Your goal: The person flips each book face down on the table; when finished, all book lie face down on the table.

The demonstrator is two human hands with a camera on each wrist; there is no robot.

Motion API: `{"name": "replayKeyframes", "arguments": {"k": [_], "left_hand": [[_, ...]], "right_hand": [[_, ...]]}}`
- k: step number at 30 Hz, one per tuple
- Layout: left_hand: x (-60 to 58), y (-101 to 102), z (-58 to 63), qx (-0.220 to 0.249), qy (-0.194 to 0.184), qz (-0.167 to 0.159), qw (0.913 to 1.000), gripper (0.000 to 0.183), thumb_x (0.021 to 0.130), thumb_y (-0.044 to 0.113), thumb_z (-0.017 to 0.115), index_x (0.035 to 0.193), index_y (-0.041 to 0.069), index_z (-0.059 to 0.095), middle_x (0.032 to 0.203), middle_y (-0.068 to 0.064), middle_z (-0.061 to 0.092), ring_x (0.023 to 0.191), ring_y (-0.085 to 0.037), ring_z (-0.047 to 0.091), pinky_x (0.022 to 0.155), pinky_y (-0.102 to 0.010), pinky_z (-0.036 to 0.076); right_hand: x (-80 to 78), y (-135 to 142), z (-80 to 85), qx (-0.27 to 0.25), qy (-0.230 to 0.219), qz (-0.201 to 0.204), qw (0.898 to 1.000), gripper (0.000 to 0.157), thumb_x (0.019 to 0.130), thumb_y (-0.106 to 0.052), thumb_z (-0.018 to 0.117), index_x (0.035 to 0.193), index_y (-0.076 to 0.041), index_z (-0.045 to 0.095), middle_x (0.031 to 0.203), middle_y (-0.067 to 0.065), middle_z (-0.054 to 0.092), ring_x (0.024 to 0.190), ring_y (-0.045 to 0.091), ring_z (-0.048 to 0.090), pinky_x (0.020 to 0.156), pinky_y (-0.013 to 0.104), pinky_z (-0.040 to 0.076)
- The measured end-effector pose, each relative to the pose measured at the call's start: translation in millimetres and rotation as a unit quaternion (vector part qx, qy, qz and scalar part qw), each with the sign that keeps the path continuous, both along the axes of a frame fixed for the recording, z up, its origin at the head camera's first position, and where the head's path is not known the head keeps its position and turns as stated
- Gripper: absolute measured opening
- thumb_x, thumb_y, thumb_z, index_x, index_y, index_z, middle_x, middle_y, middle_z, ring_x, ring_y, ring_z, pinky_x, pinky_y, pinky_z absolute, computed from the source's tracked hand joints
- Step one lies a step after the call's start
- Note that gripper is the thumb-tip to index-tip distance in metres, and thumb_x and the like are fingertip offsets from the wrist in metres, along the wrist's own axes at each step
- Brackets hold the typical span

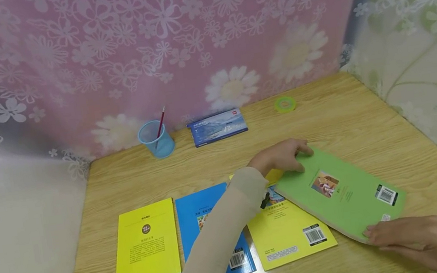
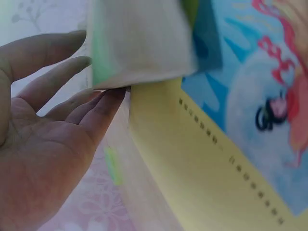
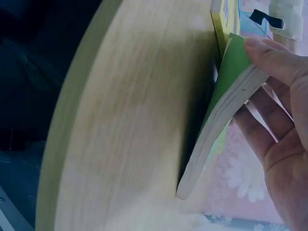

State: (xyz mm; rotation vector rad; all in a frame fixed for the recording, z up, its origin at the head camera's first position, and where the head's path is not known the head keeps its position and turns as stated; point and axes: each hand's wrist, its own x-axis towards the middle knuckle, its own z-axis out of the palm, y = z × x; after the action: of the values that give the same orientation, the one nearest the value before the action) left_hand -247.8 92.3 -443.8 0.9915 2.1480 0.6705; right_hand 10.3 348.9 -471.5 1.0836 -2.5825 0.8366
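A green book (image 1: 343,189) is tilted over the right side of a yellow picture-cover book (image 1: 285,225), covering part of it. My left hand (image 1: 284,155) holds the green book at its far left corner; in the left wrist view its fingertips meet the book's edge. My right hand (image 1: 417,234) grips the near right corner. In the right wrist view, the thumb lies on the green cover (image 3: 235,60) and the fingers are behind the page block (image 3: 226,110). A blue book (image 1: 198,200) is partly hidden under my left forearm.
Another yellow book (image 1: 146,249) lies at the left. Along the back stand a blue mesh pencil cup (image 1: 158,140) with a pencil (image 1: 161,122), a blue flat box (image 1: 218,127) and a yellow-green tape roll (image 1: 285,104). Floral curtains (image 1: 188,42) border the wooden table (image 1: 124,182).
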Motion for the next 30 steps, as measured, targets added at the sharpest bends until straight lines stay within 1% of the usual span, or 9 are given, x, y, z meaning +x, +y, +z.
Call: {"name": "replayKeyframes", "arguments": {"k": [7, 13, 16, 19, 21, 22, 25, 27, 30], "left_hand": [[7.6, 5, 6.5, -0.073, 0.033, -0.013, 0.9967, 0.066, 0.096, 0.022, 0.076, 0.157, 0.029, 0.051, 0.178, 0.01, 0.015, 0.165, -0.01, 0.014, 0.13, -0.023, 0.025], [10.8, 6, 5.6, -0.094, 0.028, -0.014, 0.9951, 0.069, 0.096, 0.019, 0.077, 0.158, 0.032, 0.049, 0.178, 0.011, 0.011, 0.165, -0.01, 0.011, 0.131, -0.024, 0.021], [11.6, 6, 3.8, -0.102, 0.029, -0.016, 0.9942, 0.069, 0.097, 0.02, 0.077, 0.158, 0.034, 0.048, 0.178, 0.012, 0.01, 0.165, -0.009, 0.01, 0.131, -0.023, 0.02], [12.1, 7, 2.2, -0.107, 0.041, -0.023, 0.9931, 0.069, 0.097, 0.021, 0.076, 0.158, 0.035, 0.047, 0.178, 0.011, 0.01, 0.165, -0.011, 0.011, 0.131, -0.024, 0.021], [12.9, 8, 2.5, -0.111, 0.058, -0.033, 0.9916, 0.069, 0.098, 0.022, 0.076, 0.159, 0.033, 0.046, 0.179, 0.008, 0.01, 0.166, -0.014, 0.012, 0.131, -0.025, 0.023], [13.4, 9, 2.9, -0.115, 0.067, -0.038, 0.9904, 0.069, 0.098, 0.023, 0.075, 0.159, 0.033, 0.046, 0.179, 0.007, 0.011, 0.166, -0.016, 0.013, 0.131, -0.027, 0.024], [16.1, 11, 5.6, -0.132, 0.091, -0.05, 0.9857, 0.07, 0.099, 0.027, 0.074, 0.161, 0.033, 0.043, 0.179, 0.004, 0.01, 0.166, -0.02, 0.015, 0.13, -0.03, 0.029], [18.2, 12, 7.3, -0.146, 0.099, -0.055, 0.9827, 0.071, 0.099, 0.032, 0.074, 0.162, 0.034, 0.041, 0.179, 0.005, 0.01, 0.166, -0.021, 0.016, 0.129, -0.032, 0.031], [21.0, 13, 8.7, -0.157, 0.105, -0.059, 0.9802, 0.073, 0.098, 0.038, 0.074, 0.162, 0.036, 0.039, 0.179, 0.005, 0.009, 0.165, -0.022, 0.016, 0.129, -0.035, 0.032]], "right_hand": [[-2.3, 1, -11.8, -0.008, 0.022, 0.031, 0.999, 0.064, 0.06, -0.007, 0.096, 0.12, -0.023, 0.08, 0.118, -0.009, 0.08, 0.127, -0.016, 0.058, 0.103, 0.0, 0.042], [-2.4, 1, -13.5, 0.001, 0.023, 0.035, 0.999, 0.062, 0.063, -0.01, 0.097, 0.12, -0.024, 0.08, 0.118, -0.008, 0.08, 0.118, -0.006, 0.068, 0.102, 0.001, 0.043], [-3.7, -1, -14.1, 0.002, 0.038, 0.048, 0.998, 0.044, 0.077, -0.021, 0.093, 0.119, -0.024, 0.081, 0.119, -0.009, 0.079, 0.115, -0.003, 0.07, 0.104, 0.003, 0.043], [-6.1, -5, -16.8, -0.019, 0.053, 0.071, 0.996, 0.02, 0.096, -0.032, 0.079, 0.113, -0.021, 0.082, 0.12, -0.007, 0.077, 0.117, -0.001, 0.067, 0.104, 0.005, 0.045], [-6.7, -8, -19.2, -0.04, 0.052, 0.08, 0.995, 0.022, 0.102, -0.036, 0.07, 0.108, -0.02, 0.083, 0.119, -0.004, 0.074, 0.116, 0.001, 0.063, 0.102, 0.005, 0.046], [-6.6, -9, -20.2, -0.043, 0.054, 0.079, 0.994, 0.026, 0.104, -0.039, 0.065, 0.106, -0.021, 0.083, 0.119, -0.004, 0.071, 0.116, 0.002, 0.061, 0.101, 0.004, 0.046], [-4.6, -12, -22.6, -0.044, 0.04, 0.062, 0.996, 0.025, 0.103, -0.043, 0.063, 0.104, -0.026, 0.081, 0.12, -0.004, 0.066, 0.113, -0.002, 0.057, 0.096, 0.002, 0.046], [-2.7, -12, -23.8, -0.022, 0.042, 0.042, 0.998, 0.025, 0.103, -0.049, 0.061, 0.102, -0.033, 0.079, 0.121, -0.007, 0.064, 0.112, -0.006, 0.055, 0.093, 0.001, 0.045], [-0.6, -12, -26.3, -0.012, 0.029, 0.033, 0.999, 0.017, 0.099, -0.05, 0.067, 0.101, -0.036, 0.077, 0.124, -0.007, 0.061, 0.112, -0.007, 0.054, 0.092, 0.0, 0.044]]}}
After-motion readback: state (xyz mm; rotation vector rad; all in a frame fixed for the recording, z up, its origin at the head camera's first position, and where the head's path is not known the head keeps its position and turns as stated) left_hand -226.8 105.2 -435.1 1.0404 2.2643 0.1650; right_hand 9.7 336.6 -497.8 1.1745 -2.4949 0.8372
